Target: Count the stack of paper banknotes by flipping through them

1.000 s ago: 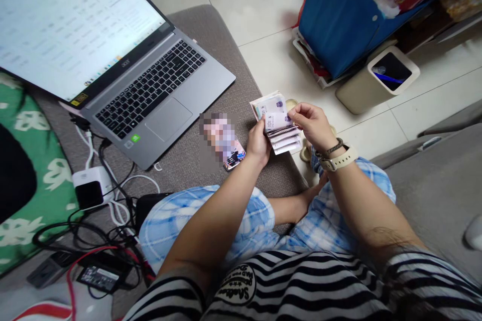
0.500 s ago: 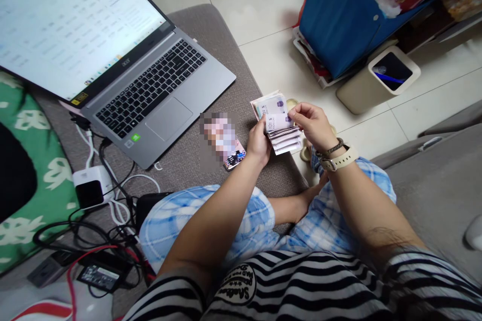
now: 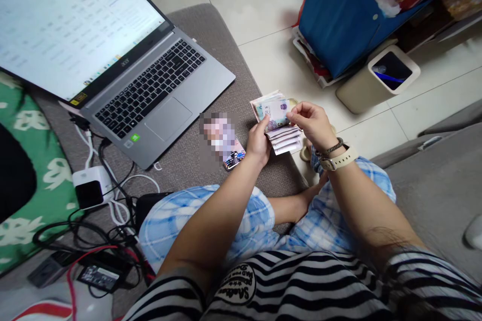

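My left hand (image 3: pixel 259 141) is closed around a stack of banknotes (image 3: pixel 285 141), with its thumb on the upper face. Several folded notes fan out in layers on the near side of the stack. Between thumb and fingers, my right hand (image 3: pixel 311 123) pinches the right edge of the top banknote (image 3: pixel 276 112), which shows a purple print and a figure 5. A wristwatch (image 3: pixel 339 159) with a pale strap and a dark braided bracelet (image 3: pixel 331 148) are on my right wrist. Left of my left hand, a phone (image 3: pixel 234 159) lies on the grey cushion, its screen partly blurred out.
An open laptop (image 3: pixel 165 103) rests on the grey cushioned seat (image 3: pixel 199 20). Tangled cables and a white charger (image 3: pixel 90 186) lie at the left. Beyond the seat, a blue bin (image 3: pixel 335 15) and a beige waste bin (image 3: pixel 361 88) stand on the tiled floor.
The top banknote in the stack now shows a different face, with greenish and purple print. My right fingers have shifted slightly along its edge; my left hand stays in place.
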{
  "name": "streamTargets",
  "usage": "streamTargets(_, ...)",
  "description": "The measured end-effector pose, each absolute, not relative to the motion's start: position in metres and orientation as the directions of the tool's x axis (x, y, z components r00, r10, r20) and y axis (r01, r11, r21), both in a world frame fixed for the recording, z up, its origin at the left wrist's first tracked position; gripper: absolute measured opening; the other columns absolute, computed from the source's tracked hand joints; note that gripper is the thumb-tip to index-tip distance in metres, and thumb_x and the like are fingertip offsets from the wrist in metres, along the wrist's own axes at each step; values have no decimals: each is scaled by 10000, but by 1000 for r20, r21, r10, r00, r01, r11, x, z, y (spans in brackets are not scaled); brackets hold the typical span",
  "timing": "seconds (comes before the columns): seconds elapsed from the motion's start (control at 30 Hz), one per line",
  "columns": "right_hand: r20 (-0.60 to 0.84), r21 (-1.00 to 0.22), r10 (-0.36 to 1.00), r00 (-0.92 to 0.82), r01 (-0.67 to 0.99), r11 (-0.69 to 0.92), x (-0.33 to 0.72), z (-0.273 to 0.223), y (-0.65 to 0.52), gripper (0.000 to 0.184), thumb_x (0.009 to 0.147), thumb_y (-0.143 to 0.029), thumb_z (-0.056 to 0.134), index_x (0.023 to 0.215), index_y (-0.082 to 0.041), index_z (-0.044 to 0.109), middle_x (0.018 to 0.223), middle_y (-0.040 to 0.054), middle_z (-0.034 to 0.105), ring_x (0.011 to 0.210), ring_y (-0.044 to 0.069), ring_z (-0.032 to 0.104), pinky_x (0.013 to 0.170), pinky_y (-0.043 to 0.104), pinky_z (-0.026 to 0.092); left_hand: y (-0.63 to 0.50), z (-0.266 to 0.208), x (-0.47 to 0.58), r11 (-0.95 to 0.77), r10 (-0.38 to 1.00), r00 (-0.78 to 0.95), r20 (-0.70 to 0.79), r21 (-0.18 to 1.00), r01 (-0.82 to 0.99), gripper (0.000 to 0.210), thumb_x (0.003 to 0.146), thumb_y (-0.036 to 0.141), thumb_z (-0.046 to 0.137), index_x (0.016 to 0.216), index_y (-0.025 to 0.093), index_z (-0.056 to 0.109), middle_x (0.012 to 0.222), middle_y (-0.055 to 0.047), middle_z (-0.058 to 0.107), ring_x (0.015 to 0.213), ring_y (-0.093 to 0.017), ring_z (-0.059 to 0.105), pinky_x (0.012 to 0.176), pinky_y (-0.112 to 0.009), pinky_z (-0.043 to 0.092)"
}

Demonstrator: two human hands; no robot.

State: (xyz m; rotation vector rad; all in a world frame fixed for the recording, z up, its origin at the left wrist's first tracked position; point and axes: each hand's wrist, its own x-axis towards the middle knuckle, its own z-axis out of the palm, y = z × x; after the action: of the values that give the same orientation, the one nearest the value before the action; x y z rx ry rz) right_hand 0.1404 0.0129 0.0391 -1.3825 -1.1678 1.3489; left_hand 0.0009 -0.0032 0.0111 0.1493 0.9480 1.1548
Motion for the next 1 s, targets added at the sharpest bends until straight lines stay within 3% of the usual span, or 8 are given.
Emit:
streamTargets(0.2, -170, -980, 982, 78, 97, -177, 143, 31, 15, 365, 735, -474, 784, 690, -209, 538, 658, -30, 508, 606, 108, 449, 570, 268, 377, -4, 12, -1, 453, 821, 75, -565, 567, -688, 362, 704, 276, 784, 1030, 132, 719, 998, -105, 775, 1083, -289, 698, 997, -420, 509)
streamTargets(0.4, -200, -974, 977, 68, 96, -206, 142, 30, 15, 369, 760, -484, 754, 661, -212, 526, 621, -34, 503, 617, 118, 463, 587, 269, 390, -4, 10, 0, 451, 821, 53, -569, 588, -671, 342, 659, 216, 776, 984, 129, 717, 949, -99, 776, 1052, -288, 707, 975, -417, 515)
streamTargets(0.83, -163, -983, 983, 80, 74, -169, 141, 30, 16, 288, 776, -388, 743, 673, -195, 557, 638, -36, 511, 616, 107, 464, 600, 261, 391, -5, 12, 1, 442, 830, 66, -554, 581, -683, 348, 658, 229, 794, 978, 116, 720, 950, -104, 779, 1053, -289, 709, 989, -414, 510)
streamTargets(1.0, -175, -982, 982, 68, 63, -180, 141, 30, 16, 254, 785, -366, 728, 696, -196, 562, 645, -37, 507, 618, 104, 459, 592, 257, 384, -5, 12, 1, 441, 826, 80, -558, 552, -708, 356, 716, 293, 786, 1019, 117, 721, 1010, -116, 773, 1089, -288, 698, 1010, -415, 498)
